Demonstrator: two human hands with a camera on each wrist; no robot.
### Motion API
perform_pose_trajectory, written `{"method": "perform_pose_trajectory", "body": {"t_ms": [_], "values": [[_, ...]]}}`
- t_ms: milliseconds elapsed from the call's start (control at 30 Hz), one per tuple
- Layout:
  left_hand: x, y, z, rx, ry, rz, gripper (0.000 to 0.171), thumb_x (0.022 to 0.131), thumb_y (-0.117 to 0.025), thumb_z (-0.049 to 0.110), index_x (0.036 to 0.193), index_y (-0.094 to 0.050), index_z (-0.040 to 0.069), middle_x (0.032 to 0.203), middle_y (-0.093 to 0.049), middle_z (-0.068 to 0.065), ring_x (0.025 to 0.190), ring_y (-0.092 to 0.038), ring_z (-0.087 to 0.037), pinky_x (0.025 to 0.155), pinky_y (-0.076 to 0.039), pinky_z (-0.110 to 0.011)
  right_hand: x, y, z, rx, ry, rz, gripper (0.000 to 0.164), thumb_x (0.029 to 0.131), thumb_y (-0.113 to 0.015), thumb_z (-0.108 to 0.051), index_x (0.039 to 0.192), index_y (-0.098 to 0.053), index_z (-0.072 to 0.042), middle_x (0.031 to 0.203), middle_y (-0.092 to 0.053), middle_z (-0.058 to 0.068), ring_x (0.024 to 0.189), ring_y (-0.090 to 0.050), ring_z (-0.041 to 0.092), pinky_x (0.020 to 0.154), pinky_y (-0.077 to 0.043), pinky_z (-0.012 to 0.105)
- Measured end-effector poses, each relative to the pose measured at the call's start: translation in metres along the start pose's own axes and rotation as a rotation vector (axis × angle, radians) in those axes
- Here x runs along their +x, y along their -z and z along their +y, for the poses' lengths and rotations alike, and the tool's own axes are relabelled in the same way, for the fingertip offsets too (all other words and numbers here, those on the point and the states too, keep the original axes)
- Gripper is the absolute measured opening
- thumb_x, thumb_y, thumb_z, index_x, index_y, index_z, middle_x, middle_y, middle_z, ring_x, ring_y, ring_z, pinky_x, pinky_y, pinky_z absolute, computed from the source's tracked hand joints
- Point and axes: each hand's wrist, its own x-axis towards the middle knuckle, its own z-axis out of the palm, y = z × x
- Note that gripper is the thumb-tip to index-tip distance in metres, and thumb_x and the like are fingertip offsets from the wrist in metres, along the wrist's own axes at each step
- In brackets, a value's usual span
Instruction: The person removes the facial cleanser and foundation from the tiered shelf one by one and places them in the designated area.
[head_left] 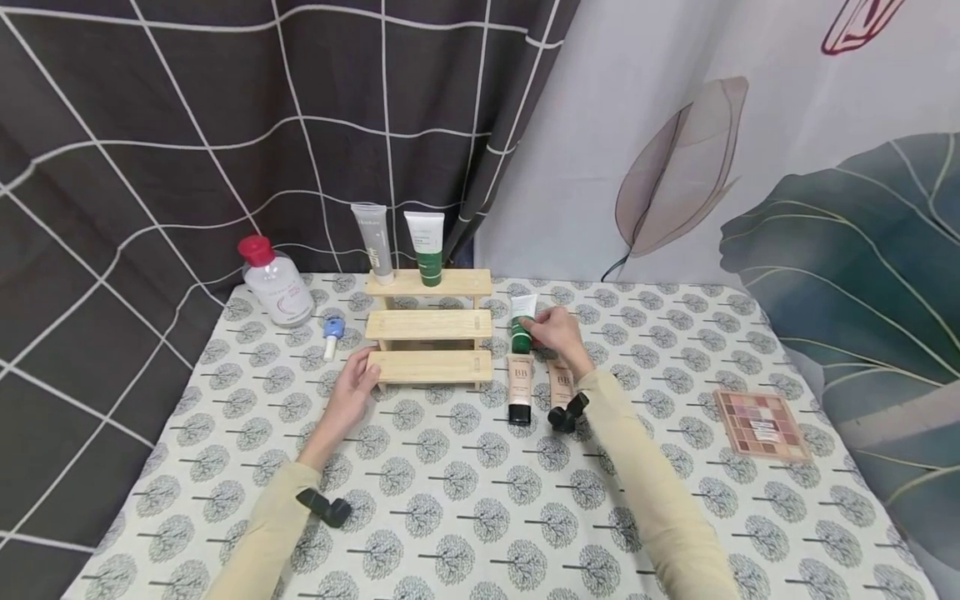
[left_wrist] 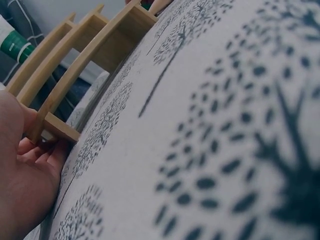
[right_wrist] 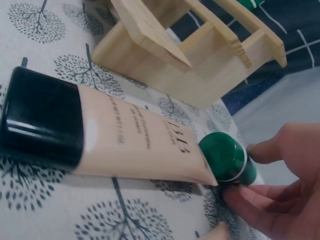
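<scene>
Green-and-white tube [head_left: 524, 307] is being pinched in the right hand [head_left: 558, 332], near the desk's [head_left: 450, 517] back edge; left hand [head_left: 356, 382] is gripping the wooden rack [head_left: 427, 325] by its lowest step. Probably best: pinching lightly, lifting clear of the BB tube [head_left: 520, 379], bracing the rack.

Green-white tube [head_left: 522, 308] in right hand [head_left: 558, 333]: smooth plastic, glossy green cap [right_wrist: 220, 155]. BB tube [right_wrist: 142, 135] beside that grip: satin plastic, glossy black cap [right_wrist: 42, 120]. Rack [head_left: 429, 325] in left hand [head_left: 351, 390]: smooth, matt wood. Tablecloth [head_left: 427, 454] beneath: matt fabric.
</scene>
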Motion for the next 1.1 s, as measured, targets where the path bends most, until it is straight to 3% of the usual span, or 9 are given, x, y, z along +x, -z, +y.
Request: {"method": "perform_pose_trajectory", "body": {"t_ms": [133, 367, 500, 700, 933, 1100], "values": [[-0.001, 0.003, 0.000, 0.002, 0.000, -0.008, 0.055, 0.110, -0.041, 0.022, 0.157, -0.022, 0.000, 0.166, -0.023, -0.024, 0.153, -0.029, -0.038, 0.129, -0.025, -0.044, -0.001, 0.006, -0.004, -0.028, 0.010, 0.004, 0.039, 0.096, -0.068, -0.034, 0.113, -0.068, 0.002, 0.103, -0.074, 0.020, 0.083, -0.070, 0.025, 0.085, -0.059, 0.037], [-0.005, 0.006, -0.001, 0.025, 0.017, 0.010, 0.055, 0.110, -0.040, 0.023, 0.157, -0.022, 0.000, 0.165, -0.024, -0.024, 0.152, -0.030, -0.039, 0.129, -0.026, -0.046, -0.005, 0.012, -0.027, 0.052, 0.053, 0.032, 0.037, 0.097, -0.066, -0.031, 0.117, -0.064, 0.001, 0.105, -0.073, 0.019, 0.082, -0.071, 0.024, 0.075, -0.057, 0.031], [-0.005, 0.003, 0.002, 0.016, -0.011, -0.006, 0.054, 0.110, -0.040, 0.020, 0.157, -0.023, -0.002, 0.165, -0.024, -0.026, 0.151, -0.031, -0.040, 0.128, -0.026, -0.046, -0.011, 0.020, -0.042, 0.091, 0.100, 0.083, 0.032, 0.097, -0.067, -0.028, 0.113, -0.065, -0.001, 0.103, -0.071, 0.017, 0.084, -0.066, 0.024, 0.070, -0.054, 0.029], [-0.003, 0.001, 0.004, -0.004, -0.056, -0.025, 0.052, 0.110, -0.039, 0.014, 0.156, -0.023, -0.003, 0.164, -0.024, -0.026, 0.151, -0.030, -0.040, 0.127, -0.026, -0.044, -0.019, 0.026, -0.067, 0.145, 0.157, 0.133, 0.028, 0.095, -0.067, -0.025, 0.110, -0.066, -0.002, 0.103, -0.070, 0.015, 0.089, -0.063, 0.027, 0.075, -0.054, 0.032], [-0.003, 0.003, 0.004, -0.035, -0.046, -0.026, 0.052, 0.109, -0.039, 0.012, 0.156, -0.023, -0.002, 0.164, -0.026, -0.025, 0.151, -0.031, -0.038, 0.127, -0.026, -0.042, -0.026, 0.021, -0.091, 0.182, 0.239, 0.160, 0.026, 0.093, -0.068, -0.022, 0.111, -0.068, -0.003, 0.104, -0.070, 0.015, 0.091, -0.067, 0.028, 0.078, -0.056, 0.033], [-0.002, 0.002, 0.003, -0.028, -0.031, -0.025, 0.052, 0.110, -0.039, 0.015, 0.156, -0.023, -0.002, 0.164, -0.026, -0.025, 0.151, -0.032, -0.038, 0.128, -0.026, -0.043, -0.027, 0.016, -0.105, 0.250, 0.300, 0.143, 0.027, 0.093, -0.068, -0.016, 0.114, -0.066, 0.000, 0.111, -0.070, 0.017, 0.100, -0.069, 0.031, 0.090, -0.061, 0.036]]}}
